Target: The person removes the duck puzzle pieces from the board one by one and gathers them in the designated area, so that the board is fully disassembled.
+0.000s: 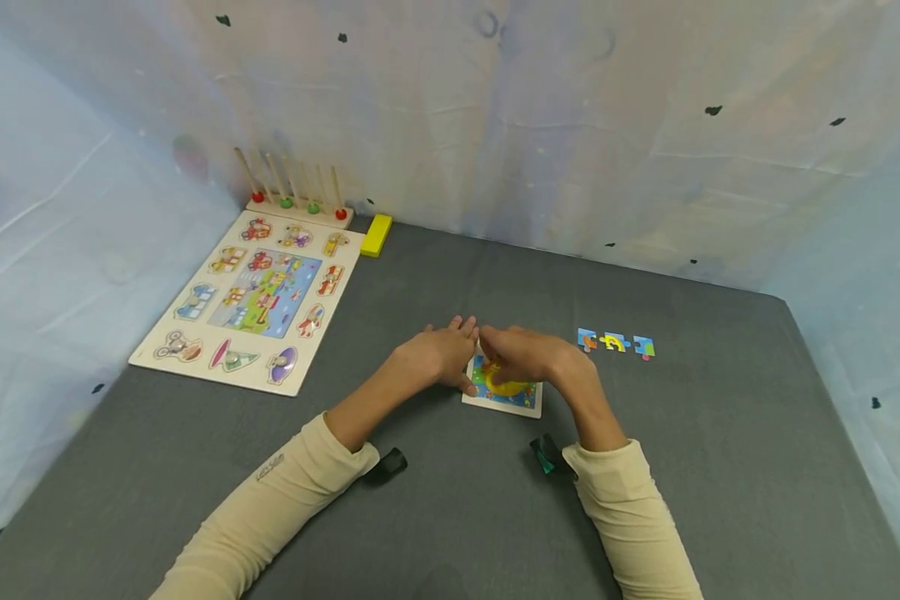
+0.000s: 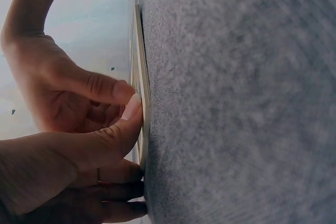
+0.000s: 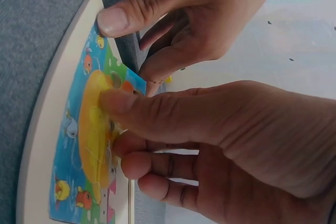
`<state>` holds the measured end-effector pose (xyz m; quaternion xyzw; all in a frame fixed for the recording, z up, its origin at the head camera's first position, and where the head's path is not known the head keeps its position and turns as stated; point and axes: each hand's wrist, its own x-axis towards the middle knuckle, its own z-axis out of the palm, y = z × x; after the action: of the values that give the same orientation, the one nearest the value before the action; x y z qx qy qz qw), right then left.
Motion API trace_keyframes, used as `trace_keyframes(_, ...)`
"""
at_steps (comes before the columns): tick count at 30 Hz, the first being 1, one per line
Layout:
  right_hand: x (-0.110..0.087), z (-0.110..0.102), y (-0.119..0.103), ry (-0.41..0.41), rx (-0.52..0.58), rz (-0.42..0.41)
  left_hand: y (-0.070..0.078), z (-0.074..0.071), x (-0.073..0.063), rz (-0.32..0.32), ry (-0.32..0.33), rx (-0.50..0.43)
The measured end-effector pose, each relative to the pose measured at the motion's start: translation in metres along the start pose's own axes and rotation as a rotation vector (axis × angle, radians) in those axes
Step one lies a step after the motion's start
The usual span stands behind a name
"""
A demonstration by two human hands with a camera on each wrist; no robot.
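A small jigsaw puzzle board (image 1: 498, 407) with a pale frame and a yellow duck picture lies under both hands. My left hand (image 1: 438, 354) holds it by its left side, the thumb (image 3: 114, 20) on the frame and the fingers toward the far edge. Over the duck (image 3: 94, 124), my right hand (image 1: 528, 354) has its thumb low against the picture and its other fingers curled close by. A puzzle piece (image 3: 135, 80) with a blue edge tilts up between the hands, at the right thumb and index finger, mostly hidden.
Three loose jigsaw pieces (image 1: 613, 342) lie to the right of the board. At the back left are a large knob puzzle (image 1: 195, 333), a peg stand (image 1: 300, 208) with red and green beads, and a yellow block (image 1: 377, 235). Cloth walls (image 1: 555, 150) border the table.
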<state>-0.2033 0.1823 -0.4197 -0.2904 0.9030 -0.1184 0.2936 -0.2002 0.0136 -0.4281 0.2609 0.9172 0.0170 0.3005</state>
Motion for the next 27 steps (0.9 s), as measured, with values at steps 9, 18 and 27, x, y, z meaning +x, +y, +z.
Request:
trace_keyframes(9, -0.0027, -0.0025, 0.0006, 0.065, 0.04, -0.122, -0.0003, 0.0016, 0.0034, -0.002, 0.013, 0.013)
trace_keyframes(18, -0.0005, -0.0011, 0.0017, 0.084, 0.051, -0.146, -0.0013, 0.0025, 0.004, -0.002, 0.018, -0.003)
trace_keyframes(27, 0.0025, -0.0006, 0.0022, 0.092, 0.036, -0.133, 0.0005, 0.0031, 0.003, 0.001, 0.021, 0.014)
